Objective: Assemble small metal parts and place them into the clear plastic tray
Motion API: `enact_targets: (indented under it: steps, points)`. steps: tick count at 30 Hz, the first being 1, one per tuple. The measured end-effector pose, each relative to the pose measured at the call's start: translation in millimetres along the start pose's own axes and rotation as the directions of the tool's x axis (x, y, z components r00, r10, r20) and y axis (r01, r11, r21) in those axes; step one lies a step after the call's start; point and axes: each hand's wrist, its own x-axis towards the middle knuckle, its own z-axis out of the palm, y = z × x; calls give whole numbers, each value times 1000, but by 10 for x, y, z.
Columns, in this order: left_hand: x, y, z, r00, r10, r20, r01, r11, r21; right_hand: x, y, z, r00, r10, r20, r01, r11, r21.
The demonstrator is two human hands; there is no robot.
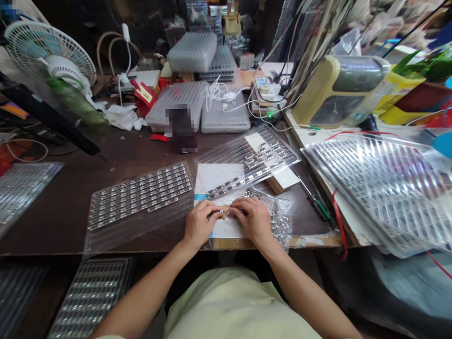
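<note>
My left hand (201, 222) is closed in a pinch over a white board (231, 229) at the desk's front edge. Between its fingertips shows a small metallic part (222, 212), too small to name. Close by on the right, my right hand (254, 217) is also pinched, and what its fingers hold is hidden. Beside it lies a clear bag of small metal parts (282, 222). Just beyond my hands, a clear ribbed tray (225, 152) carries some black-and-silver strips (223, 187). To the left, another clear tray (139, 227) holds rows of similar strips (141, 193).
A green-handled screwdriver (319, 206) lies right of the bag. Stacked clear trays (382, 184) fill the right side. At the back are tray stacks (192, 51), a white cable (220, 94) and a fan (55, 59). More trays (91, 298) sit below the desk edge.
</note>
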Motion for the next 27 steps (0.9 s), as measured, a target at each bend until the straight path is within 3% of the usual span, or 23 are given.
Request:
enact_targets:
  steps: [5,9,15,19,23,27]
  points:
    - [8,-20,-55,984,-40,-171,26,996,-85,15,-129,205,997,-44,68,48,998,-49]
    - [9,-16,-64,989,-31,-147,20,997,-78,2,-163,228,993,-81,82,89,991,-102]
    - [8,-50,-55,988,-59,-141,47,995,-90,-102,5,-36,999,-52,13,54,963,-265]
    - [59,-13,-48,989,-96,-113,87,993,-84,-180,106,-108,994,-82,70,100,943,-317]
    - [116,91,0,999,-13,-39,11,999,-30,-192,110,-77,996,-67,65,84,946,-312]
    - [102,138,80,997,65,34,-65,998,14,-197,123,-49,999,-47,-16,43,977,-208]
